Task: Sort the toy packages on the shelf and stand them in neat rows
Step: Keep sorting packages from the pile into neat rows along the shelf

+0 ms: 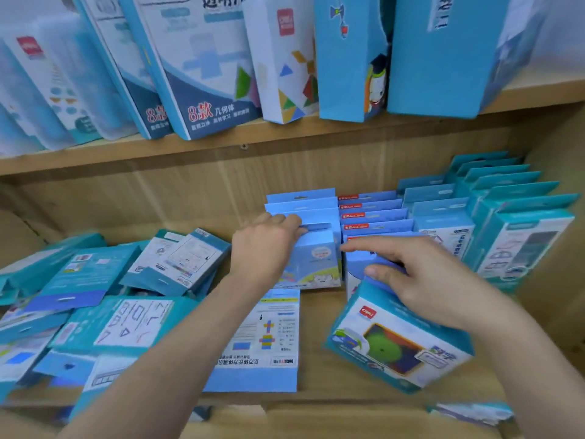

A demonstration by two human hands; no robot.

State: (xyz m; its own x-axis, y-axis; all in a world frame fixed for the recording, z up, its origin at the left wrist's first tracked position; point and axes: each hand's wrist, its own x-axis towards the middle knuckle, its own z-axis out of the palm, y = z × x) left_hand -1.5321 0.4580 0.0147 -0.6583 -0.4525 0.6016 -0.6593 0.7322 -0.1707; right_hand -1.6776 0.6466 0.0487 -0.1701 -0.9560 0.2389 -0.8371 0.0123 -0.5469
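1. Both hands are apart, each one on its own cardboard box. Left hand (266, 248) reaches forward and curls its fingers over the top edge of a pale blue box (319, 264).
2. This pale blue box stands upright at the front of a row of same boxes, with flat hang tabs on top.
3. Right hand (424, 280) grips a teal box (395, 340) by its blue tab, thumb on the tab, while the index finger points straight to the left.
4. This teal box is tilted, near the front of the lower shelf (311, 343). Its face shows a green round shape in a window.
5. Just beside the pale blue row stands a red-labelled row (373, 215), and further right the teal rows (506, 217), all upright and close together.
6. On the left lies a loose pile (104, 280) of flat rectangular packages, overlapping at many angles.
7. One flat package (266, 337) lies on its face between the arms, printed side up.
8. Both shelves are of light wood with visible grain. On the upper shelf (285, 134) stand large boxes (202, 74), leaning, with glossy blue and white print.
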